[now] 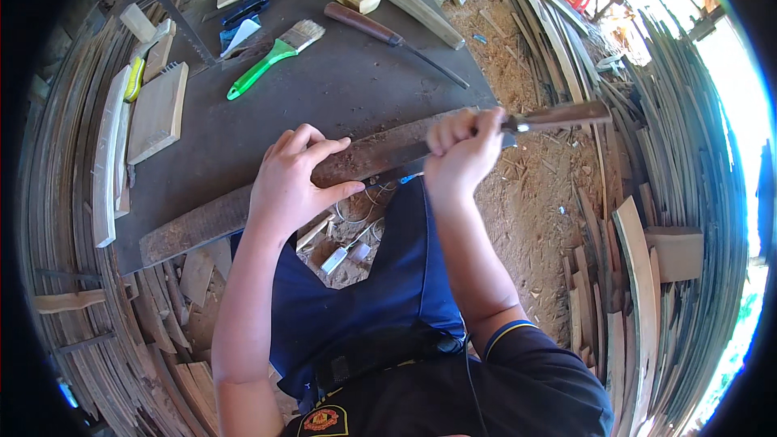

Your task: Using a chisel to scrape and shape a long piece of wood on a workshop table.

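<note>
A long dark, rough-faced curved plank (198,222) lies along the near edge of the dark work table. On it rests my left hand (287,174), thumb and index finger spread apart, the thumb near the plank's close edge. My right hand (464,154), slightly blurred, is closed around a wooden-handled tool (566,116) over the plank's right end. The handle and its shiny collar stick out to the right of the fist. A dark flat strip, possibly the tool's blade, shows left of the fist; the fingers hide where they join.
On the table (267,133) lie a green-handled brush (263,69), a long wooden-handled tool with a thin shaft (364,24), a yellow-handled object (135,79) and pale wood blocks (159,113). Stacked wood strips (680,129) line both sides. Shavings cover the floor (526,202).
</note>
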Demonstrator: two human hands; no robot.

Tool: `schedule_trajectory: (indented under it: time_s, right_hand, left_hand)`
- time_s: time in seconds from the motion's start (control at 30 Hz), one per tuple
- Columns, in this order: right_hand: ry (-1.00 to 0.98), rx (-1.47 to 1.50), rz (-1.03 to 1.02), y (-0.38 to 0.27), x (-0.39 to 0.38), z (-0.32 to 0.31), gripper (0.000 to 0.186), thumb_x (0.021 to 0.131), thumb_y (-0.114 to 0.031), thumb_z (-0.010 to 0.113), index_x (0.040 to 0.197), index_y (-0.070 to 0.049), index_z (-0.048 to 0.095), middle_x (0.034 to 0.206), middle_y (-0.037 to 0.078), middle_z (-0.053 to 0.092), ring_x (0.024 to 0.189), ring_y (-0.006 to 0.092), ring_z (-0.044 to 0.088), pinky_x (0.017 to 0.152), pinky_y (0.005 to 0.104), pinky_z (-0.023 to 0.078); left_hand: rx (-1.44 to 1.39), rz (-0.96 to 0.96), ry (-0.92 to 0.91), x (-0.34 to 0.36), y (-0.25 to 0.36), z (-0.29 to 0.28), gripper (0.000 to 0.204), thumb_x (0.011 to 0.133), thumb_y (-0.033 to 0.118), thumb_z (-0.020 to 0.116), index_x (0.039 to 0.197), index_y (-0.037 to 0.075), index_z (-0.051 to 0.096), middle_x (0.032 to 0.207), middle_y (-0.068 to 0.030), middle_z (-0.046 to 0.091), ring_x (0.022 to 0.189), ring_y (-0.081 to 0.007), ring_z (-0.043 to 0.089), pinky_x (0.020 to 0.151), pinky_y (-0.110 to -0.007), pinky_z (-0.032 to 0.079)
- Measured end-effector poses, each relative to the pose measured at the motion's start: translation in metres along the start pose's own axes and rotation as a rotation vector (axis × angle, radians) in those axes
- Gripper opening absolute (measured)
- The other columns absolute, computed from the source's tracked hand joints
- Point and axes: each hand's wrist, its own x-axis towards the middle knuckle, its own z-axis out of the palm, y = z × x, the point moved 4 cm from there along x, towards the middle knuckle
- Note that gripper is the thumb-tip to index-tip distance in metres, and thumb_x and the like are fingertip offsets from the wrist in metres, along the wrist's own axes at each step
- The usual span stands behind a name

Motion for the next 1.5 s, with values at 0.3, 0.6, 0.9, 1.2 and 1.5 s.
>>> schedule_trajectory:
  time_s: [0.3,0.6,0.9,1.2,1.5]
  right_hand:
    - [0.108,-0.101,-0.148,-0.04,0.035,-0.03,0.042,0.11,-0.04,0.04,0.077,-0.014,0.035,0.061,-0.003,0.031,0.047,0.0091,0.023,0.041,0.0286,0.02]
    - [0.059,-0.018,-0.143,-0.029,0.02,-0.016,0.043,0.11,-0.036,0.043,0.073,-0.015,0.032,0.056,-0.005,0.029,0.043,0.0078,0.022,0.039,0.0281,0.02]
    - [0.194,0.008,-0.163,-0.024,0.029,-0.023,0.042,0.109,-0.035,0.044,0.074,-0.016,0.033,0.056,-0.003,0.032,0.042,0.0098,0.023,0.038,0.029,0.02]
    - [0.219,-0.108,-0.257,-0.063,0.057,-0.046,0.05,0.112,-0.037,0.028,0.067,-0.015,0.028,0.054,-0.003,0.029,0.044,0.0112,0.022,0.041,0.0289,0.022]
    - [-0.024,0.018,-0.072,0.006,0.009,0.002,0.04,0.108,-0.04,0.048,0.08,-0.016,0.032,0.056,-0.003,0.034,0.04,0.0096,0.029,0.037,0.0292,0.023]
  left_hand:
    - [-0.004,-0.028,-0.017,0.004,0.003,0.002,0.055,0.071,0.044,0.087,0.116,0.015,0.075,0.098,-0.0005,0.059,0.097,-0.0213,0.061,0.096,-0.041,0.052]
    - [-0.003,-0.028,-0.007,-0.001,-0.003,0.001,0.056,0.072,0.045,0.086,0.116,0.014,0.075,0.099,-0.0007,0.059,0.096,-0.0218,0.061,0.095,-0.041,0.052]
    - [-0.008,-0.023,0.005,0.001,-0.003,-0.001,0.055,0.07,0.043,0.087,0.115,0.013,0.075,0.099,-0.0016,0.06,0.094,-0.0231,0.062,0.095,-0.041,0.051]
    - [-0.012,-0.014,-0.004,0.003,0.0,0.002,0.055,0.07,0.042,0.087,0.115,0.013,0.075,0.099,-0.0024,0.06,0.094,-0.0238,0.062,0.095,-0.041,0.051]
    - [0.018,-0.026,0.0,0.0,-0.003,-0.001,0.054,0.071,0.042,0.086,0.116,0.013,0.075,0.099,-0.0025,0.06,0.095,-0.0235,0.062,0.092,-0.041,0.051]
